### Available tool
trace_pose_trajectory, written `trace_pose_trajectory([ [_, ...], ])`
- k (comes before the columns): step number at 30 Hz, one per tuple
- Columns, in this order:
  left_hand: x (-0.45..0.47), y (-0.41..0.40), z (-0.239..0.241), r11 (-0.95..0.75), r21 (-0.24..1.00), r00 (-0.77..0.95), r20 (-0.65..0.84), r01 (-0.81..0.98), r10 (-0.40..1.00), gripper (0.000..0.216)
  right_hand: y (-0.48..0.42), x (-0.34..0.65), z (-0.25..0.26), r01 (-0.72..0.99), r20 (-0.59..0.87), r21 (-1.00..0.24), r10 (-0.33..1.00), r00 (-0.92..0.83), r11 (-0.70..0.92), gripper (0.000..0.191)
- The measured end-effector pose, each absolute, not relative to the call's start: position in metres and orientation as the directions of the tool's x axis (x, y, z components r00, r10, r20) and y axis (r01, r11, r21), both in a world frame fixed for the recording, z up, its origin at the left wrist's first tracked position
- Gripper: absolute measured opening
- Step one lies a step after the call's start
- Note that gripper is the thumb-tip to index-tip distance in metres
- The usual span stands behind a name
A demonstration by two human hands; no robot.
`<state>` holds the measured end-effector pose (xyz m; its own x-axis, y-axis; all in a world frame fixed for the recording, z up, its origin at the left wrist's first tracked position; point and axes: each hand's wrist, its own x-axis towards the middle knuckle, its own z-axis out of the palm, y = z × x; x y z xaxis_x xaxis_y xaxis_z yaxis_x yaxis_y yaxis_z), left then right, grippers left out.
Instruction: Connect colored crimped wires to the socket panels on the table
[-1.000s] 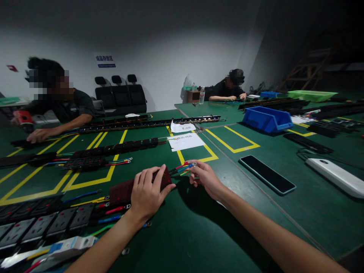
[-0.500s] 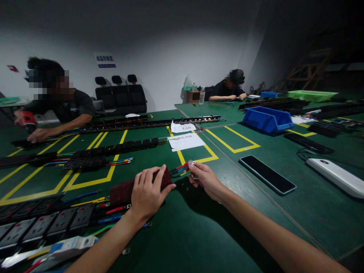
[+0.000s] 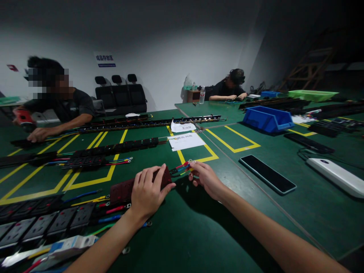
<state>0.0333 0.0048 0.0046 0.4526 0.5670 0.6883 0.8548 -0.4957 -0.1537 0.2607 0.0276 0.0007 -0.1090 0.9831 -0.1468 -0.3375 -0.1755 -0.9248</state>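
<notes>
My left hand (image 3: pixel 148 194) lies over a dark red socket strip (image 3: pixel 121 191), gripping its right end with the thumb on the near side. Several coloured wires (image 3: pixel 182 168) with ring terminals come out of that end. The fingertips of my right hand (image 3: pixel 207 179) pinch the wire ends; the thumb's exact hold is partly hidden. Near my left forearm lie black socket modules (image 3: pixel 61 223) whose red, blue, green and yellow leads end in ring terminals.
A phone (image 3: pixel 267 174) and a white power bank (image 3: pixel 337 176) lie on the right. Behind them stands a blue bin (image 3: pixel 265 119). White paper sheets (image 3: pixel 186 141) rest mid-table. One co-worker (image 3: pixel 76 104) at the left holds a red power tool (image 3: pixel 24 118); another (image 3: pixel 227 87) sits at the back.
My right hand has shifted very slightly to the right, its fingers changing position at the wire ends. My left hand and the socket strip look the same.
</notes>
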Motion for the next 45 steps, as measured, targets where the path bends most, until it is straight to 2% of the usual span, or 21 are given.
trace_pose_trajectory([
  [6,0.033,0.005,0.005,-0.49,-0.148,0.45,0.676,0.859,0.583,0.062,0.03,0.263,0.001,-0.351,-0.135,-0.927,0.991,-0.014,-0.131,0.034],
  [14,0.034,0.002,0.005,-0.53,-0.182,0.495,0.679,0.828,0.541,0.062,0.033,0.264,-0.006,-0.321,-0.151,-0.933,0.987,-0.056,-0.162,0.035],
  [25,0.034,0.004,0.005,-0.503,-0.154,0.465,0.667,0.85,0.581,0.062,0.033,0.265,-0.004,-0.348,-0.2,-0.912,0.976,-0.091,-0.219,0.03],
  [35,0.034,0.001,0.003,-0.513,-0.134,0.465,0.651,0.848,0.599,0.063,0.028,0.263,-0.002,-0.301,-0.165,-0.934,0.98,-0.115,-0.193,0.039],
  [41,0.036,-0.001,0.003,-0.52,-0.119,0.477,0.605,0.846,0.637,0.063,0.03,0.26,-0.008,-0.316,-0.158,-0.934,0.986,-0.044,-0.164,0.042],
  [45,0.039,-0.002,0.005,-0.505,-0.098,0.469,0.552,0.858,0.69,0.062,0.034,0.26,-0.017,-0.218,-0.112,-0.97,0.994,0.001,-0.109,0.049],
])
